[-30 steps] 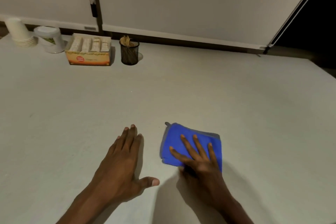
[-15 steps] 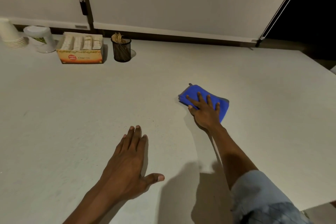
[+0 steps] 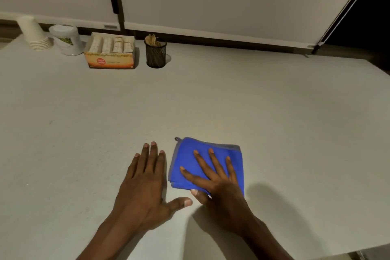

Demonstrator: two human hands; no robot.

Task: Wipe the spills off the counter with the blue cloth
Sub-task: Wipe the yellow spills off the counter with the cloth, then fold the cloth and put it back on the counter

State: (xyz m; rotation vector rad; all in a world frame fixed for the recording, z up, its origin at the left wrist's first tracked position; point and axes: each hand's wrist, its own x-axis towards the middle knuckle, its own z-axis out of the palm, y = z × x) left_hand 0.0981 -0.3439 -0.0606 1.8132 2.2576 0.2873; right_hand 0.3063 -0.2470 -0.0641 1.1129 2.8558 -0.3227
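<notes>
A folded blue cloth point(image 3: 187, 160) with a grey edge and a small loop lies flat on the pale counter point(image 3: 274, 122), near its front. My right hand point(image 3: 217, 186) presses down on the cloth, fingers spread over it and thumb at its near edge. Just left of the cloth, my left hand point(image 3: 145, 181) rests flat on the bare counter, fingers apart and thumb pointing toward the right hand. No spill stands out on the surface in this light.
Along the back left stand a stack of paper cups point(image 3: 34, 34), a white tub point(image 3: 66, 40), an orange box of sachets point(image 3: 110, 54) and a black mesh holder of sticks point(image 3: 155, 53). White cabinet doors point(image 3: 211, 0) rise behind. The counter's right edge point(image 3: 379, 69) borders darkness.
My right hand has drawn the cloth back from the middle of the counter to the front, beside my left hand. The left hand has stayed flat where it was.
</notes>
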